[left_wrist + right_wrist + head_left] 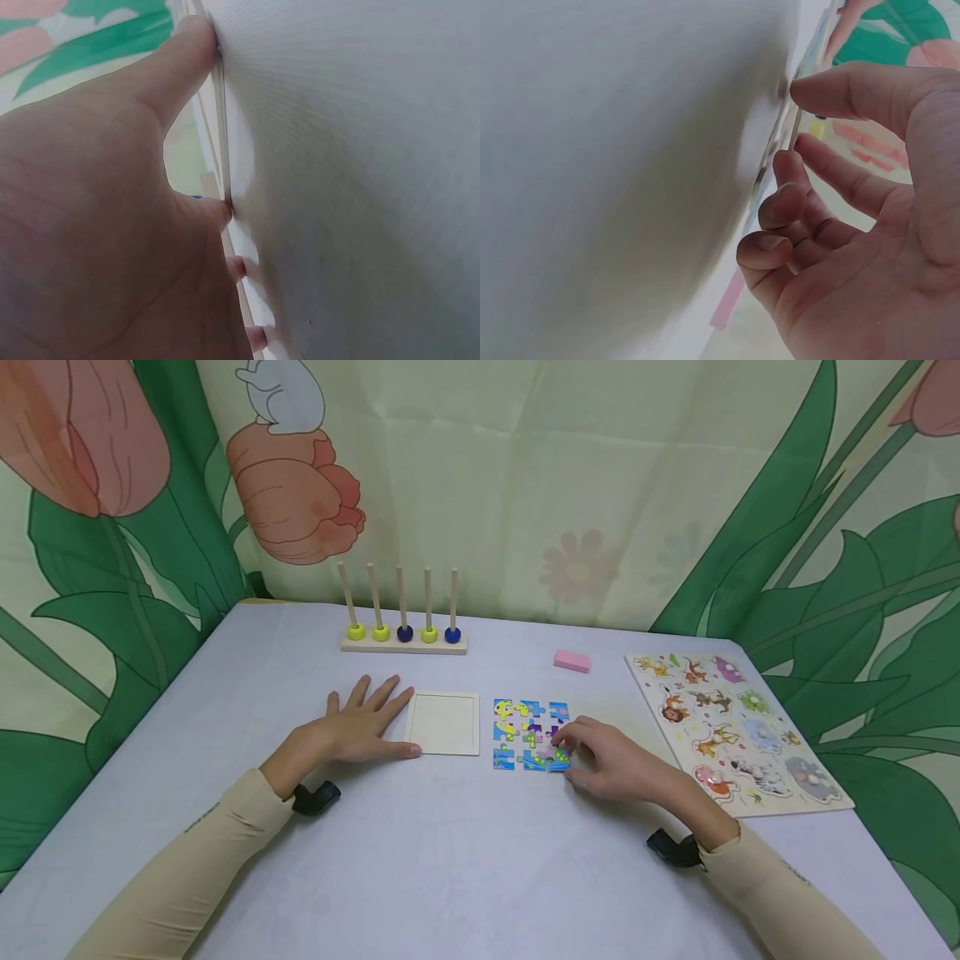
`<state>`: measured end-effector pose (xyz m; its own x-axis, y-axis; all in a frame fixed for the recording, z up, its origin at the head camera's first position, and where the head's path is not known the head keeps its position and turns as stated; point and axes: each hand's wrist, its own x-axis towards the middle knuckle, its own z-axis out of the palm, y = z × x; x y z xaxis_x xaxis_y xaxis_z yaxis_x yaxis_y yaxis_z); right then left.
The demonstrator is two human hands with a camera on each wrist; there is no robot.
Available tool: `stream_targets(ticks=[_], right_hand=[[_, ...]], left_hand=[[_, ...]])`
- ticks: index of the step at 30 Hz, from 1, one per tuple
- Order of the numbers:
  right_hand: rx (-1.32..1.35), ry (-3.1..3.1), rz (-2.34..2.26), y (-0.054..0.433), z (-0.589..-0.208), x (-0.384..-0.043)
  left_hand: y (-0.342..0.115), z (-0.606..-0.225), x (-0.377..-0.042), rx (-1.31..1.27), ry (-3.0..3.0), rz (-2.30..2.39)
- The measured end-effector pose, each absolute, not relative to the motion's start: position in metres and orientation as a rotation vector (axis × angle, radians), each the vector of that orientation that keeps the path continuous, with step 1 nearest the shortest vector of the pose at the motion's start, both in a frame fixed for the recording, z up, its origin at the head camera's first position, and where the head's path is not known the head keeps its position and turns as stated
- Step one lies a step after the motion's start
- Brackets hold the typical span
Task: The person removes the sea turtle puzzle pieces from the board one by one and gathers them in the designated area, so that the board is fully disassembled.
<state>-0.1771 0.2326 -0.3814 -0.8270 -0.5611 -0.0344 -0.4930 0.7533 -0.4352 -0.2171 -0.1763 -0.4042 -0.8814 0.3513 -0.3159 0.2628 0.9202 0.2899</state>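
My left hand [356, 727] lies spread on the table, its thumb and index finger touching the left side of a square wooden puzzle tray [444, 724] with a raised rim. Nothing lies in the tray. Just right of it, several colourful jigsaw pieces [504, 731] are laid in rows, slightly apart. At the lower right corner of these rows, my right hand [615, 764] pinches a blue-green jigsaw piece [558, 761] between thumb and index finger. The right wrist view shows the thin edge of that piece [796, 129] between the two fingertips, the other fingers curled.
A wooden peg stand [403, 646] with yellow and dark blue beads stands at the back. Behind the jigsaw pieces lies a pink block [572, 661]. On the right is an animal peg board [738, 735]. A printed curtain [480, 485] hangs behind the white table [450, 877].
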Motion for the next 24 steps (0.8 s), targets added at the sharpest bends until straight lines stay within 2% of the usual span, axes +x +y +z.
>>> stream_targets(ticks=[24], right_hand=[[-0.824, 2.788, -0.592, 0.246, -0.383, -0.176]], left_hand=[[-0.177, -0.407, -0.220, 0.461, 2.716, 0.337]])
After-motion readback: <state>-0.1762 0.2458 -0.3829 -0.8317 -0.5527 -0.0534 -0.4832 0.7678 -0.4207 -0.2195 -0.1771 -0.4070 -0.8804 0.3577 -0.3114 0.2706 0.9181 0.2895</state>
